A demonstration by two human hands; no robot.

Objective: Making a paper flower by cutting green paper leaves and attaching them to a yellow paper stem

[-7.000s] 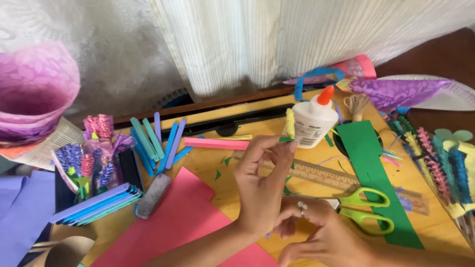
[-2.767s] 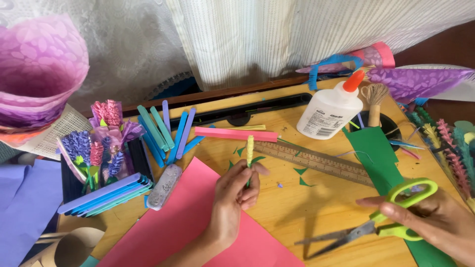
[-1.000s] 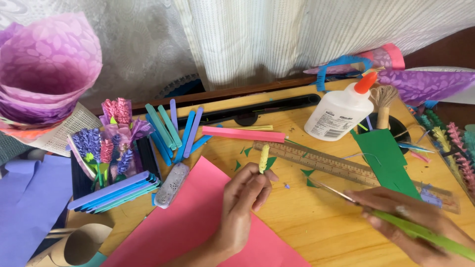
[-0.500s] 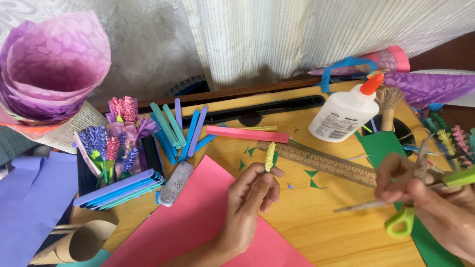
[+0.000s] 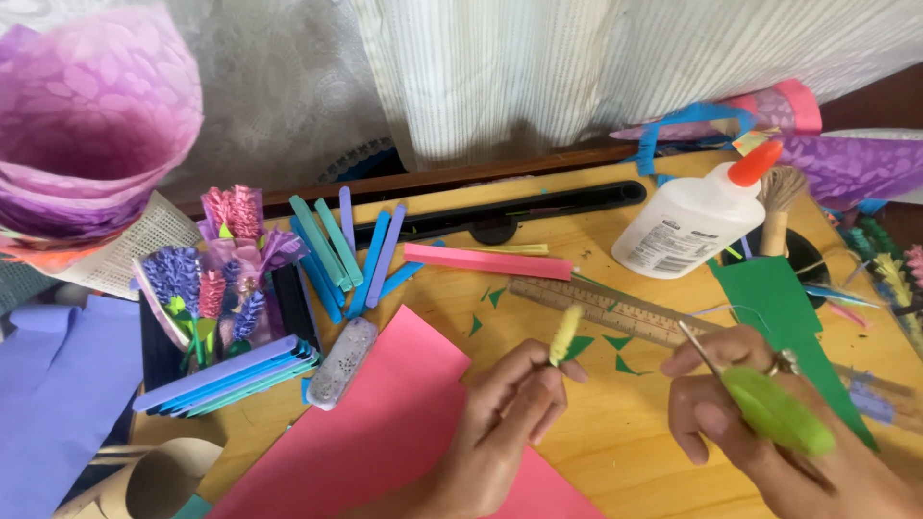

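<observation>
**Paper Flower and Scissors Met Over a Crowded Craft Desk**

Head view: The left hand (image 5: 500, 423) pinched a small yellow paper flower (image 5: 564, 333) upright between closed fingers, above the pink paper sheet (image 5: 385, 432). The right hand (image 5: 769, 432), cut off at the frame's lower edge, gripped green-handled scissors (image 5: 769, 408); the handle was blurred and the blades hard to make out. A wooden ruler (image 5: 615, 309) lay just beyond both hands, its far end hidden behind the right hand. A glue bottle (image 5: 687, 221) stood behind. Bare yellow desk (image 5: 625, 432) showed between the hands, hemmed by green paper (image 5: 779, 308).
</observation>
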